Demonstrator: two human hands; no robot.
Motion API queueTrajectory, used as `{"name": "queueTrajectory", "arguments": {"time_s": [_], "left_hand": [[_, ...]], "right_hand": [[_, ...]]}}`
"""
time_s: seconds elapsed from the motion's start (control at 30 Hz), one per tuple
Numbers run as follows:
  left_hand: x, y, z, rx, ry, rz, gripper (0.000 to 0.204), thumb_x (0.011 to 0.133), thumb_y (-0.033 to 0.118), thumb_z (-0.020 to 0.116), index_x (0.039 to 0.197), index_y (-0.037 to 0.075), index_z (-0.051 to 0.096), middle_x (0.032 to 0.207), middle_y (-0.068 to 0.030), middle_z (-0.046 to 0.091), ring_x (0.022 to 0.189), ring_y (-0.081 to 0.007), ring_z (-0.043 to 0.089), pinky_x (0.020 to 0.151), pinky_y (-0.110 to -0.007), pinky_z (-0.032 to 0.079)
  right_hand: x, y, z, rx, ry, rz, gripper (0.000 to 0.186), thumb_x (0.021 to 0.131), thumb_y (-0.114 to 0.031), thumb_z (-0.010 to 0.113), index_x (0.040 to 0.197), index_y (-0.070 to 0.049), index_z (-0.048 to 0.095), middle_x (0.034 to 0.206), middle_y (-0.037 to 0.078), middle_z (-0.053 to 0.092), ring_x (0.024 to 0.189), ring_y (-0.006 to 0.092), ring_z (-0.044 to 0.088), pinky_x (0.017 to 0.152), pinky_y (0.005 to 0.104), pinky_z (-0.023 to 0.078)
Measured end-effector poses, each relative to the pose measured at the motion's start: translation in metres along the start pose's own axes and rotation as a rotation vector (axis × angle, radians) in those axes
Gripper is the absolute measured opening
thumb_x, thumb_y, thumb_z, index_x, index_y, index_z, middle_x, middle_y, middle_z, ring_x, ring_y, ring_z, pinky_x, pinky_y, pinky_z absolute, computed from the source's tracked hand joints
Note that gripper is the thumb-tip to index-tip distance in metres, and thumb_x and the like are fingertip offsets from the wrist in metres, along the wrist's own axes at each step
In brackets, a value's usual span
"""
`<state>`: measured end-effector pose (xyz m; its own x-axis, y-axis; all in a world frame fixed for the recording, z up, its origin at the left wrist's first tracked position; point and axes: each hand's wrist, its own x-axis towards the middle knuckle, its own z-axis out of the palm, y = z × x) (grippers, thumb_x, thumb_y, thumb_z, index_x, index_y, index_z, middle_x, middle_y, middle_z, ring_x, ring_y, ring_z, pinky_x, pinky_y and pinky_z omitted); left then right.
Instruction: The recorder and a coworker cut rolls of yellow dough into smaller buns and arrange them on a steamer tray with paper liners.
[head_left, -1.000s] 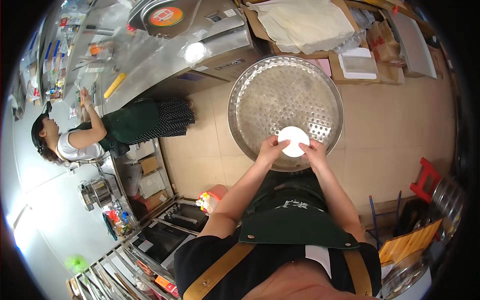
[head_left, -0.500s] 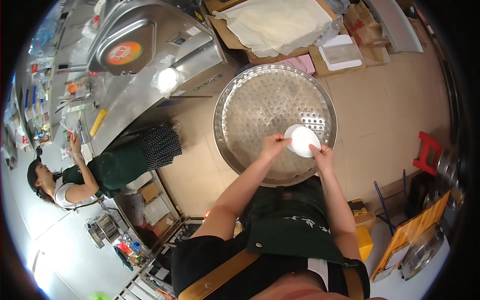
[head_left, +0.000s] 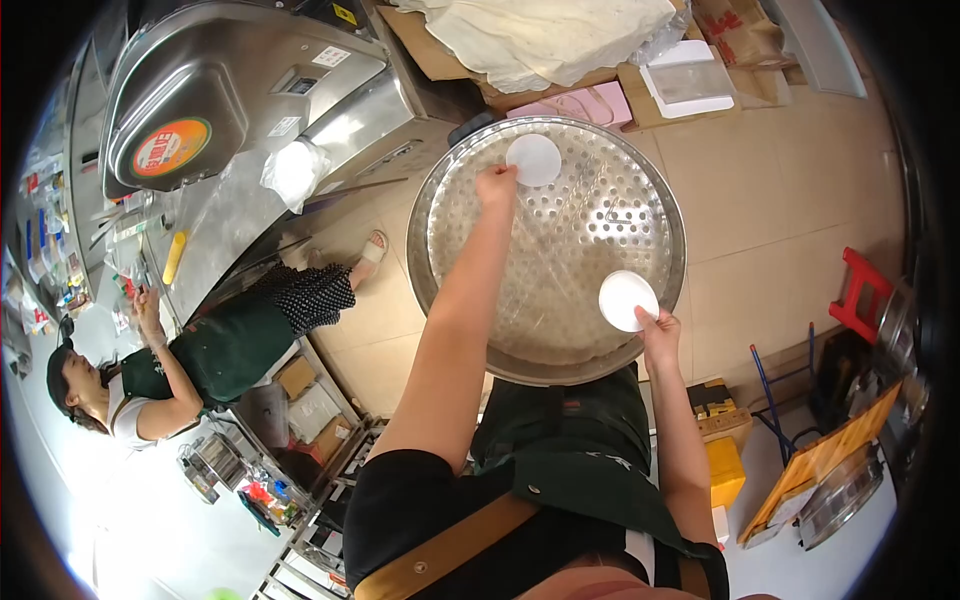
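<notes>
Discs, white, round: one parted from its stack and carried to the far side of a steel tray.
Right hand (head_left: 660, 338): thumb over the near edge of the stack of white discs (head_left: 626, 298), gripped above the tray's near-right part; right arm (head_left: 682, 430) bent, kept low; count not legible. Round perforated tray (head_left: 570, 265): steel, raised rim. Left hand (head_left: 496, 185): fingers pinching the left edge of the thin white disc (head_left: 536, 160), over the tray's far-left part; contact with the metal cannot be told; left arm (head_left: 450, 340) now reaching long, nearly straight. Half a second ago both hands met at the discs; now well apart, separation complete. Beyond the rim: pink box (head_left: 590, 104).
</notes>
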<state>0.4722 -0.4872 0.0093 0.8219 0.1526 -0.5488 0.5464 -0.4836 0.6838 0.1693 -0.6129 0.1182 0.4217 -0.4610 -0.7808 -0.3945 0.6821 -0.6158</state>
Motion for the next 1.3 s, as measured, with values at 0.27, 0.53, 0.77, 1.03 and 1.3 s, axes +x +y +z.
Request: {"name": "queueTrajectory", "arguments": {"time_s": [0.27,0.53,0.77,1.03,1.3], "left_hand": [[-0.003,0.008,0.005,0.175,0.053,0.066,0.014,0.068,0.010,0.064,0.074,-0.002,0.063,0.070,-0.0120,0.061,0.065,-0.0207,0.058,0.062,-0.030,0.045],[-0.085,-0.020,0.000,-0.097,-0.435,0.190,0.016,0.079,0.012,0.056,0.091,0.004,0.062,0.071,-0.0016,0.058,0.061,-0.0119,0.051,0.056,-0.026,0.042],[-0.161,0.003,-0.013,-0.123,-0.977,-0.152,0.023,0.084,0.019,0.051,0.096,0.002,0.060,0.062,0.0037,0.049,0.052,-0.0037,0.039,0.046,-0.017,0.031],[-0.166,0.004,-0.005,-0.032,-0.831,-0.054,0.013,0.075,0.010,0.059,0.084,0.001,0.063,0.063,0.0013,0.053,0.051,-0.0045,0.042,0.045,-0.018,0.033],[-0.117,-0.014,0.027,-0.198,-0.461,-0.158,0.010,0.073,0.006,0.060,0.078,-0.003,0.061,0.063,-0.0016,0.054,0.050,-0.0081,0.043,0.047,-0.022,0.035]], "right_hand": [[0.006,-0.006,0.002,-0.084,-0.061,0.016,0.013,0.077,-0.008,0.061,0.086,0.001,0.061,0.079,0.005,0.061,0.067,0.0075,0.054,0.059,0.0207,0.043],[0.012,-0.021,0.016,0.161,-0.038,0.063,0.014,0.077,-0.008,0.061,0.088,-0.001,0.061,0.080,0.005,0.062,0.070,0.0090,0.057,0.062,0.0208,0.044],[0.024,-0.019,0.021,0.109,-0.067,0.034,0.013,0.076,-0.009,0.061,0.088,-0.002,0.061,0.081,0.004,0.062,0.070,0.0088,0.057,0.061,0.0217,0.043],[0.023,-0.012,0.022,0.091,-0.009,0.018,0.013,0.076,-0.009,0.062,0.087,-0.002,0.061,0.080,0.005,0.062,0.068,0.0096,0.056,0.058,0.0225,0.043],[0.033,-0.007,0.006,0.108,0.072,0.023,0.012,0.076,-0.007,0.061,0.085,0.001,0.060,0.080,0.007,0.062,0.068,0.0116,0.057,0.058,0.0241,0.044]]}}
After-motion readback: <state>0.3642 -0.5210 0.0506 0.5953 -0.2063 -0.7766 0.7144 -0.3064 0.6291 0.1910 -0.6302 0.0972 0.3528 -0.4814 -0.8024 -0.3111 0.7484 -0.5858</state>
